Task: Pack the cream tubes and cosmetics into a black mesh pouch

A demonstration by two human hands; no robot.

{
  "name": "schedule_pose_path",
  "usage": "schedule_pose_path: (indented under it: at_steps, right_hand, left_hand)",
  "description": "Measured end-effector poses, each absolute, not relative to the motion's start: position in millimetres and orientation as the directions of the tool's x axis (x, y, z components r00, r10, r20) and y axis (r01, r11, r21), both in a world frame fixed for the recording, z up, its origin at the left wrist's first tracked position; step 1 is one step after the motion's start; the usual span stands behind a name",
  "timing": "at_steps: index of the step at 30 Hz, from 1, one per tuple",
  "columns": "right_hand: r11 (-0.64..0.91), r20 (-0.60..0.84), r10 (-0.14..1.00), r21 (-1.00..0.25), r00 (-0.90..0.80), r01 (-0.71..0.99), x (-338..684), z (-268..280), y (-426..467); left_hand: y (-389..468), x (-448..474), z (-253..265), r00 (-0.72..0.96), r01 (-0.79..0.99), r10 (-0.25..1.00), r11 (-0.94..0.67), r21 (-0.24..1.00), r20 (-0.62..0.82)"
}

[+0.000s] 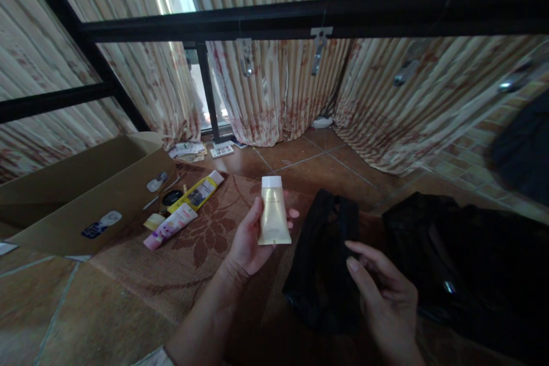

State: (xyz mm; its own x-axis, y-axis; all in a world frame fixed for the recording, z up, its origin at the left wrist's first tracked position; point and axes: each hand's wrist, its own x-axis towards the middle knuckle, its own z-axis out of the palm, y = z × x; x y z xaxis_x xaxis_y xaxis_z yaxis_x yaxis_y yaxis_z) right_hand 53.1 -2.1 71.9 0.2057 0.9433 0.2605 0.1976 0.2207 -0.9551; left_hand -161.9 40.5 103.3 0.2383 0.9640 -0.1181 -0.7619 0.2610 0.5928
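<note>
My left hand [249,234] holds up a squeeze tube [275,217], pale yellow with a white cap pointing away from me. The fingers wrap behind it and the thumb presses its left side. To the right, my right hand [386,291] pinches the edge of a small black bag [313,263] between thumb and forefinger. That bag looks partly see-through and lies on the brown patterned mat [206,274]. Left of my hands lie a pink and white tube [170,225], a yellow packaged item [197,191], a dark round jar [172,199] and a small yellowish jar [154,221].
An open cardboard box [107,194] stands at the left. A larger black bag [463,263] lies at the right. Papers [189,150] rest by the striped curtains [274,91]. A dark metal rail [278,20] with hanging clips [319,51] crosses in front.
</note>
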Motion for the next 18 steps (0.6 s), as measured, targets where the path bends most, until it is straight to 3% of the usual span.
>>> schedule_pose_path:
  at_steps: [18]
  right_hand:
    - [0.214,0.252,0.946,-0.958,0.203,0.192,53.9,73.8,-3.0]
  left_hand:
    - [44.0,-154.1,97.2,0.172,-0.799,0.968,0.246,0.548,-0.184]
